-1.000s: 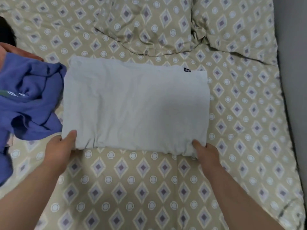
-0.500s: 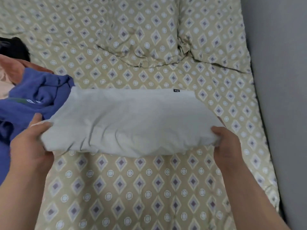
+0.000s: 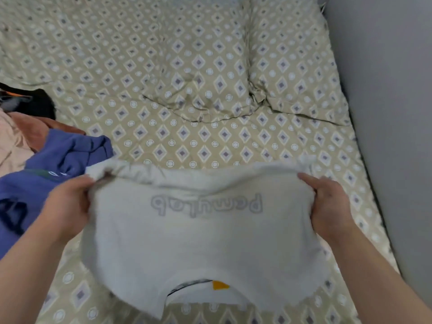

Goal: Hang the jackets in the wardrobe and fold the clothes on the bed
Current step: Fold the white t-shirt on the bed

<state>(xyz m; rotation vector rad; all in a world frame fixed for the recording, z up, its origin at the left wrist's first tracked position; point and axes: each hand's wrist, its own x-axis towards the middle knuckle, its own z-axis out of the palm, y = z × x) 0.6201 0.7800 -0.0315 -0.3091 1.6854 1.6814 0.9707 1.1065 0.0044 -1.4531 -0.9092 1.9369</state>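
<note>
A folded white T-shirt [image 3: 201, 244] with grey mirrored lettering and an orange neck tag hangs lifted above the bed [image 3: 187, 141]. My left hand [image 3: 67, 206] grips its left edge and my right hand [image 3: 327, 204] grips its right edge, both near the upper fold. The neckline faces me at the bottom. A blue garment [image 3: 58, 164] lies crumpled on the bed just left of my left hand.
A peach and rust-coloured garment [image 3: 21, 134] and a black item [image 3: 35, 101] lie at the far left. Two patterned pillows [image 3: 292, 66] sit at the head of the bed. A grey wall [image 3: 385, 113] runs along the right side.
The white T-shirt has been lifted off the bed and turned over toward me, showing its lettering and neck tag. Both hands rose with it and the view moved closer.
</note>
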